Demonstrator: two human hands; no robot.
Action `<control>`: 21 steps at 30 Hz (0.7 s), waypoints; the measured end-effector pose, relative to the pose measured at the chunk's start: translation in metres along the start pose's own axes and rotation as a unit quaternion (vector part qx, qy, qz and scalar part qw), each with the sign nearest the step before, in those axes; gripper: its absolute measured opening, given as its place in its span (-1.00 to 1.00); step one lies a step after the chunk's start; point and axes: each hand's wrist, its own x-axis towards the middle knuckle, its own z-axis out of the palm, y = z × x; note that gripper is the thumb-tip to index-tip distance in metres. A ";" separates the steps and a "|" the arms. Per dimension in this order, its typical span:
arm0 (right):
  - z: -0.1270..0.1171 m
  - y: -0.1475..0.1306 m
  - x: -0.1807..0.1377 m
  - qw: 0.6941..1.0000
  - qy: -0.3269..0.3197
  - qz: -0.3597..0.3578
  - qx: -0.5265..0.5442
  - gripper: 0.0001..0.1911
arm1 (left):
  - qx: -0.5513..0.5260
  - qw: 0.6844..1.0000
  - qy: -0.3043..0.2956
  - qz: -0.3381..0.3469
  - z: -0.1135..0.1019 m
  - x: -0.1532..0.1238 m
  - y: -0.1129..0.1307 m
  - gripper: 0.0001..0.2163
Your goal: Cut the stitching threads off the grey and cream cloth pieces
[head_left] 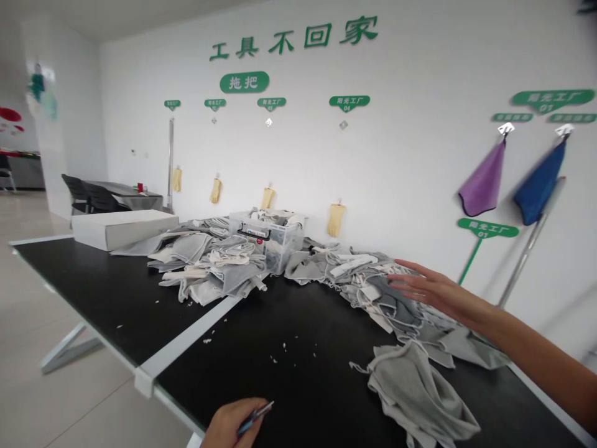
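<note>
Hovering over cloths, right hand; left hand grips tool; bin holds cloths.

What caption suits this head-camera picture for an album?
Right hand reaches over heaped grey cloths on a black table; left hand grips a thin tool.

Bare table ran through the middle of the frame, and I had open passage there. The centre heap and the right heap walled it in, a bin stood between them, and a loose cloth filled the lower right.
</note>
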 end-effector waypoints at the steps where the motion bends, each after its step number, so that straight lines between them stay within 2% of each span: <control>1: 0.004 0.005 -0.016 0.999 0.009 -0.004 -0.039 -0.30 | 0.008 1.000 0.006 -0.010 0.000 -0.001 0.000 -0.74; 3: 0.009 0.018 -0.046 0.991 0.030 -0.026 -0.127 -0.31 | 0.010 0.999 -0.004 -0.041 -0.001 -0.003 0.002 -0.73; 5: 0.009 0.038 -0.071 0.969 0.075 -0.052 -0.229 -0.36 | -0.006 0.997 -0.034 -0.069 -0.003 -0.003 0.007 -0.71; 9: 0.002 0.106 -0.110 0.907 0.186 -0.046 -0.376 -0.41 | -0.033 0.990 -0.057 -0.122 -0.005 0.001 0.011 -0.69; 13: -0.002 0.178 -0.128 0.903 0.213 0.010 -0.373 -0.23 | -0.066 0.983 -0.046 -0.164 -0.001 0.000 0.005 -0.70; 16: 0.006 0.204 -0.127 0.910 0.220 0.022 -0.350 -0.12 | -0.104 0.976 -0.014 -0.192 0.004 0.000 0.002 -0.70; 18: 0.015 0.208 -0.122 0.909 0.207 -0.008 -0.362 -0.24 | -0.126 0.968 0.009 -0.215 0.007 0.004 0.008 -0.69; 21: 0.029 0.207 -0.113 0.892 0.214 -0.055 -0.395 -0.60 | -0.163 0.964 0.009 -0.210 0.013 0.020 0.033 -0.66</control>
